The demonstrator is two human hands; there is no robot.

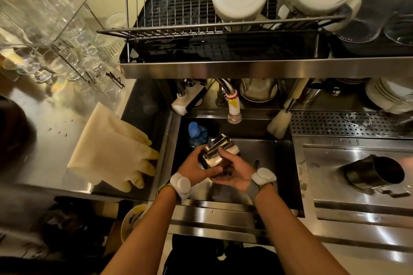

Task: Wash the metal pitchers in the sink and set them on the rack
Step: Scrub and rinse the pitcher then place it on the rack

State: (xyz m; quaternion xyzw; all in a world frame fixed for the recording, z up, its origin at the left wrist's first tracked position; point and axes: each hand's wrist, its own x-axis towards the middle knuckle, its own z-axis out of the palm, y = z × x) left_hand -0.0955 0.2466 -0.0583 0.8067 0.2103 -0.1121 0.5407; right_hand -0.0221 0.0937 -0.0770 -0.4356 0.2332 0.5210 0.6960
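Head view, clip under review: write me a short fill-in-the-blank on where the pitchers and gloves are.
1. Both hands, left hand and right hand, hold a metal pitcher over the ____.
2. A second pitcher lies on its ____ on the counter right of the sink.
3. The pale rubber gloves lie on the counter to the ____ of the sink.

Missing words: sink; side; left

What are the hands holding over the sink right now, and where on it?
Both hands hold one metal pitcher above the sink: left hand around its body, right hand at the lower body, near the handle.
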